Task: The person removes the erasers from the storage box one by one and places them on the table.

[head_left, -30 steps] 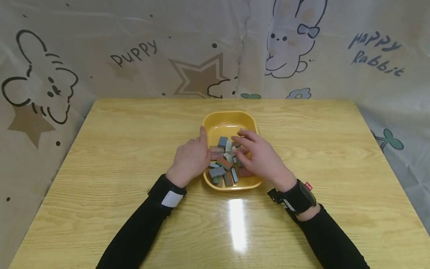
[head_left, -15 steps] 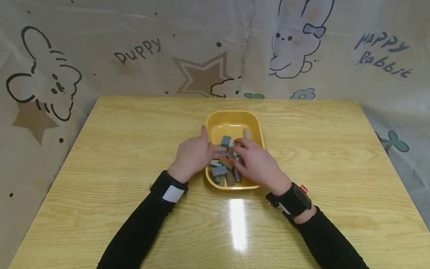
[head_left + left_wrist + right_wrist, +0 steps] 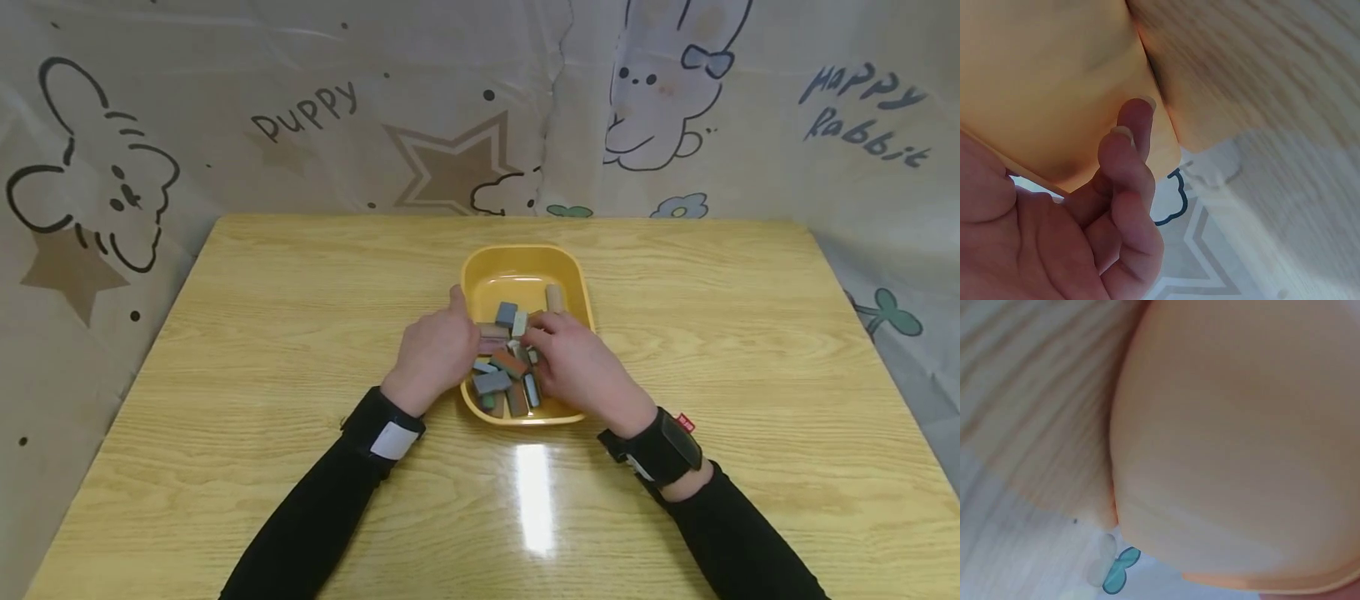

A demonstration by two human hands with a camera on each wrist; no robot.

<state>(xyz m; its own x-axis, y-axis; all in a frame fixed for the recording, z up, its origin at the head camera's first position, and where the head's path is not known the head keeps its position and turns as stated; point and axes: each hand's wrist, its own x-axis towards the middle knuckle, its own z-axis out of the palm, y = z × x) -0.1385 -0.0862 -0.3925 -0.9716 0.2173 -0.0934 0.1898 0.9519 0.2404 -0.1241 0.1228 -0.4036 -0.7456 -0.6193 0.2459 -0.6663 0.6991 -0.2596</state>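
Observation:
A yellow plastic tub (image 3: pixel 517 260) stands on the table, its near part filled with small blocks in grey, brown, green and white. My left hand (image 3: pixel 437 350) holds the tub by its left side. In the left wrist view its bent fingers (image 3: pixel 1132 162) lie against the tub's outer wall (image 3: pixel 1041 94). Over the tub's right side reaches my right hand (image 3: pixel 588 362), its bent fingers down among the blocks beside a pale block (image 3: pixel 521 323). Whether it pinches one is hidden. In the right wrist view the tub's outer wall (image 3: pixel 1229 444) fills most of the picture.
The wooden table (image 3: pixel 300 283) extends around the tub on every side. Behind it hangs a pale curtain (image 3: pixel 442 50) printed with a puppy, a rabbit and stars. A tan block (image 3: pixel 553 297) leans near the tub's right wall.
My right hand has moved down into the blocks and its fingers have drawn closer together. The tan block by the right wall has come into view. My left hand keeps its hold on the tub.

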